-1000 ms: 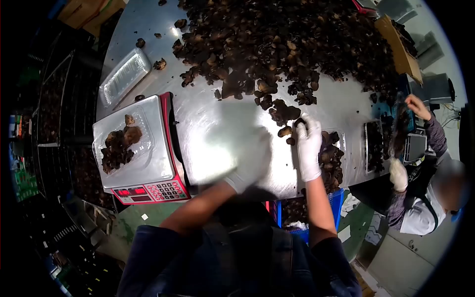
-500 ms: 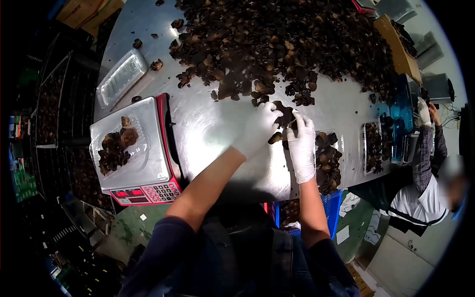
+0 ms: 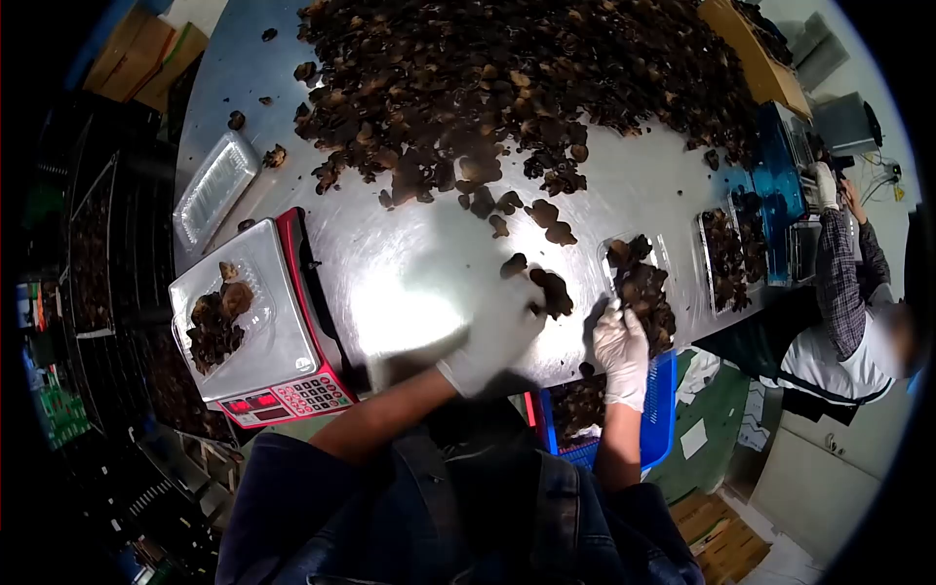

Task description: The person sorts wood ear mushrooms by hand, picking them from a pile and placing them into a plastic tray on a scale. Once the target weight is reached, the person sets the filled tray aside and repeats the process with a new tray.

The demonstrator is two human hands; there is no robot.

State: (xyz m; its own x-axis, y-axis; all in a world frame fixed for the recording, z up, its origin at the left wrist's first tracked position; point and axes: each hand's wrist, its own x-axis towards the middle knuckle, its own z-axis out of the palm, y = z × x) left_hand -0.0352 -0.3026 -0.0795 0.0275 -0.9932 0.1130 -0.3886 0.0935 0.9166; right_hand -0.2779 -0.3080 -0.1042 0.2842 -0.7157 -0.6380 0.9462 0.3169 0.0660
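Mushrooms [image 3: 552, 292], a small dark clump, lie on the shiny desk [image 3: 409, 253] just beyond the left hand [image 3: 492, 336], up and to the right of its fingers; this hand is nearer and blurred, so I cannot tell its grip. Right hand [image 3: 622, 349] rests beside the filled tray [image 3: 639, 283], its fingers loosely curled, holding nothing visible

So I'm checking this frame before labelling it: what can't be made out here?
Head view only:
- Left hand: motion-blurred, so whether its grip holds any mushrooms cannot be told.
- Right hand: its fingertips meet the filled tray; a closed grip cannot be confirmed.
- Scale display: digits too small to read.
- Blue crate: mostly hidden under the table edge.
- Co-worker: cut off at the dark right rim.
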